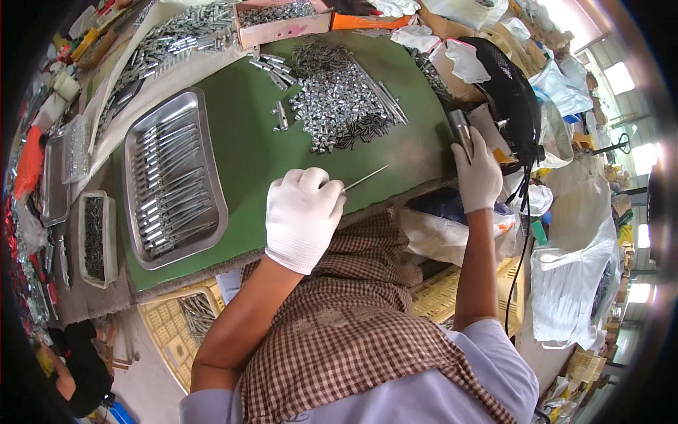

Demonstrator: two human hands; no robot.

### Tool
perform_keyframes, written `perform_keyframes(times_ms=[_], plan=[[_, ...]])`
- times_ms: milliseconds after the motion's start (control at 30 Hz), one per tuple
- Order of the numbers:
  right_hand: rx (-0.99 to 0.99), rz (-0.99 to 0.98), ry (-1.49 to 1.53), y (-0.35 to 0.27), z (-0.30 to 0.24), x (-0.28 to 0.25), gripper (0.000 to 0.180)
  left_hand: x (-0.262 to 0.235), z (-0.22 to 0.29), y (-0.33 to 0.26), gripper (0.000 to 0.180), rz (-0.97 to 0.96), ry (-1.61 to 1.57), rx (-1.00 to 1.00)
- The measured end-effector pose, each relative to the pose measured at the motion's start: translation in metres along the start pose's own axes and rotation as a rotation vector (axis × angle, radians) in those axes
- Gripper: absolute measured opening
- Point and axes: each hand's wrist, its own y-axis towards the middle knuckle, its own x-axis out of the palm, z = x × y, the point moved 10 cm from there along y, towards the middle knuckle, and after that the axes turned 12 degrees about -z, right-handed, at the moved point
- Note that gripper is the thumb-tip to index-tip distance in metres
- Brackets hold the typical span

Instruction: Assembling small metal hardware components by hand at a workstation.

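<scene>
Mid-assembly: left hand (302, 215) pinching thin metal rod (366, 178), right hand (477, 173) clutching prob. a metal tool (460, 127); next needs aligning rod w/ tool at right.

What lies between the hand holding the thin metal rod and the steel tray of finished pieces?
Nothing visible. Only bare green mat separates the left hand, whose fingers pinch the thin rod, from the steel tray on its left.

A single head-worn fisheye view looks steeply down, close over the green desk (254, 152), which fills the upper centre; forearms enter from the lower edge.
</scene>
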Motion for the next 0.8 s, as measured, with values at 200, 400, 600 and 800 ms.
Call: perform_keyframes(times_ms=[200, 400, 600, 800], plan=[[-0.453, 0.042, 0.126, 0.035, -0.086, 0.017, 0.017, 0.001, 0.006, -0.002, 0.016, -0.037, -0.004, 0.002], [-0.39, -0.228, -0.127, 0.106, -0.101, 0.09, 0.03, -0.093, -0.054, -0.035, 0.015, 0.14, 0.215, -0.153], [-0.254, -0.41, -0.172, 0.131, -0.096, 0.102, 0.036, -0.165, -0.189, -0.071, 0.016, 0.039, 0.121, -0.478], [-0.374, -0.151, 0.134, 0.083, -0.126, 0.059, 0.024, -0.149, -0.207, -0.078, 0.016, -0.153, 0.278, -0.41]])
